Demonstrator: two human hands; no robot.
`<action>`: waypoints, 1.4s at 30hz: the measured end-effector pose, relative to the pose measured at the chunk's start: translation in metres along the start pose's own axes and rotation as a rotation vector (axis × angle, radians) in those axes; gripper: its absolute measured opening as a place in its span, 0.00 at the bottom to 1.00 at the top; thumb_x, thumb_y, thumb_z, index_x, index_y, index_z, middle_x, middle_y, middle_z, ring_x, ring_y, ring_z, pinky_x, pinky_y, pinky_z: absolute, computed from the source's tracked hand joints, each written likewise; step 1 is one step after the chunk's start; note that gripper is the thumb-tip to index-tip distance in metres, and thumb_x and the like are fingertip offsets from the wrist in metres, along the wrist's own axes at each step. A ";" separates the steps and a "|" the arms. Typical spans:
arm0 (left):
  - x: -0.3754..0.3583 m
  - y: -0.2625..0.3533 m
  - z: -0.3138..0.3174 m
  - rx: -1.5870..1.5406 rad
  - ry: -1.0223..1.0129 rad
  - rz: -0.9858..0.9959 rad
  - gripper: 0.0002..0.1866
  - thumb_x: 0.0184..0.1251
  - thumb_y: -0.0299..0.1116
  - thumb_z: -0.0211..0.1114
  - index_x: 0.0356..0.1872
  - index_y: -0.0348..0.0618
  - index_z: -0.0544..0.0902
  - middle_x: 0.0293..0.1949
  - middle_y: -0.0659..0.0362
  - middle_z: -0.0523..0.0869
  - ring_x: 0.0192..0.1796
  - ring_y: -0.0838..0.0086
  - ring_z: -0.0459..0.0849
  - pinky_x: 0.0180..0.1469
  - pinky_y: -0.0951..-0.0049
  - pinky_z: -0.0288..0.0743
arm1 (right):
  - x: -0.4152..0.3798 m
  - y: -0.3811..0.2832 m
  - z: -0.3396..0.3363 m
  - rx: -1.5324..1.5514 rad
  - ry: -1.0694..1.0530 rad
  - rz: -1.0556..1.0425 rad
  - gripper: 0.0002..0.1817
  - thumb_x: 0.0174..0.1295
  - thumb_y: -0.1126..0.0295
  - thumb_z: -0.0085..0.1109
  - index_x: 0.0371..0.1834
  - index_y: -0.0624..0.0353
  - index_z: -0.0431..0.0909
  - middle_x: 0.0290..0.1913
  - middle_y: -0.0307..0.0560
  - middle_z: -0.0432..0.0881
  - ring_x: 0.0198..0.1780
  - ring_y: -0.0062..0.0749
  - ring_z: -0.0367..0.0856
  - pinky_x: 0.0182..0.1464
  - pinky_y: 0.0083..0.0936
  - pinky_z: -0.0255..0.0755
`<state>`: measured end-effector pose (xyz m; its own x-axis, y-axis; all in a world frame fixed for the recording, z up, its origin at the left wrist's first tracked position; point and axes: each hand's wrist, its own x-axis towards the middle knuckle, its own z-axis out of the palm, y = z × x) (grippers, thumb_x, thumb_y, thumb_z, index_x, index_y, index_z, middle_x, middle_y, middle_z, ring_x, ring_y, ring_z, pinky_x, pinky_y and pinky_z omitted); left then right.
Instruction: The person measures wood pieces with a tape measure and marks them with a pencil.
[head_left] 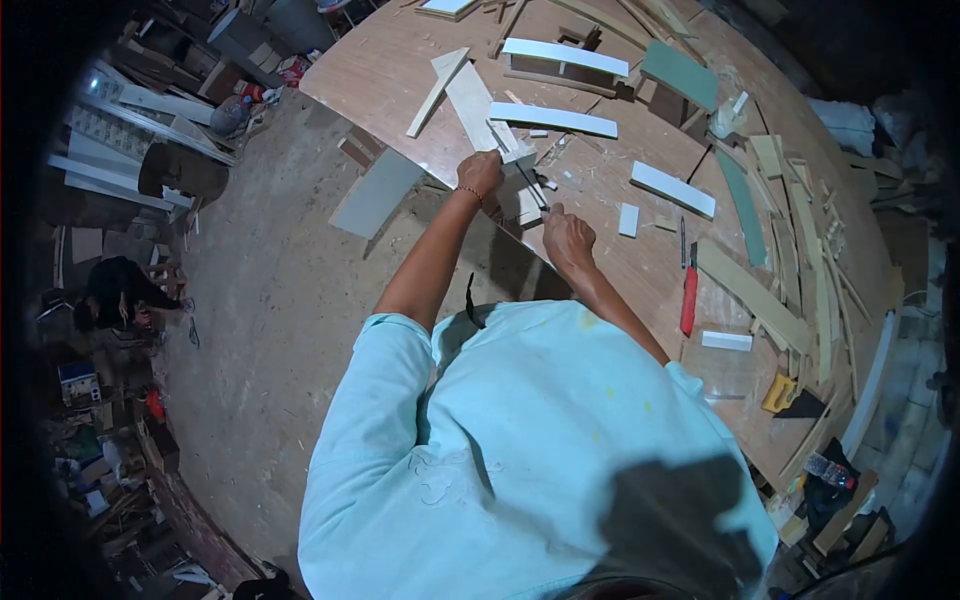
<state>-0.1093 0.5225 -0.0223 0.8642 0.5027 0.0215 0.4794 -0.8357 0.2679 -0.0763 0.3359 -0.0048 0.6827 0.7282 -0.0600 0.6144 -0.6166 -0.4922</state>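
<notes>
My left hand (480,173) is closed at the table's near edge, beside a pale wooden strip (529,205); its fingers are partly hidden, and what they grip does not show clearly. My right hand (569,240) is closed around the near end of a long thin dark tool (530,184), which slants across the pale strip; its exact kind cannot be made out. Just beyond my left hand lies a pale board (468,100) with a narrow strip (438,93) across its far end. A long white-faced piece (554,119) lies beyond the tool.
The wooden table (380,60) carries white pieces (673,190), a green board (680,75), a red-handled tool (690,300), a yellow-handled saw (790,396) and several wood offcuts (815,270) on the right. A grey panel (377,193) leans below the edge. Another person (122,293) crouches at far left.
</notes>
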 end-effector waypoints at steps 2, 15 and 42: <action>0.001 -0.001 0.007 0.006 0.029 -0.017 0.05 0.42 0.29 0.53 0.21 0.39 0.75 0.26 0.48 0.78 0.33 0.57 0.78 0.35 0.63 0.71 | 0.002 0.003 0.003 0.029 0.011 -0.016 0.15 0.56 0.63 0.36 0.27 0.64 0.67 0.22 0.61 0.74 0.28 0.52 0.75 0.29 0.45 0.64; 0.002 0.000 0.019 0.077 0.050 0.000 0.07 0.43 0.27 0.55 0.27 0.40 0.70 0.30 0.52 0.77 0.33 0.60 0.77 0.31 0.62 0.69 | 0.009 0.015 0.025 -0.014 0.021 -0.034 0.11 0.54 0.68 0.38 0.25 0.64 0.68 0.19 0.55 0.75 0.24 0.50 0.75 0.26 0.39 0.69; 0.009 0.009 0.019 0.125 -0.018 -0.024 0.13 0.37 0.26 0.60 0.26 0.37 0.68 0.27 0.48 0.77 0.31 0.58 0.77 0.31 0.63 0.70 | 0.083 0.001 0.067 0.128 0.249 -0.207 0.10 0.50 0.69 0.40 0.24 0.63 0.70 0.18 0.51 0.75 0.21 0.41 0.76 0.21 0.33 0.70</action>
<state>-0.0939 0.5150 -0.0380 0.8541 0.5201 -0.0015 0.5147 -0.8449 0.1458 -0.0455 0.4154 -0.0688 0.6341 0.7289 0.2583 0.7062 -0.4097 -0.5774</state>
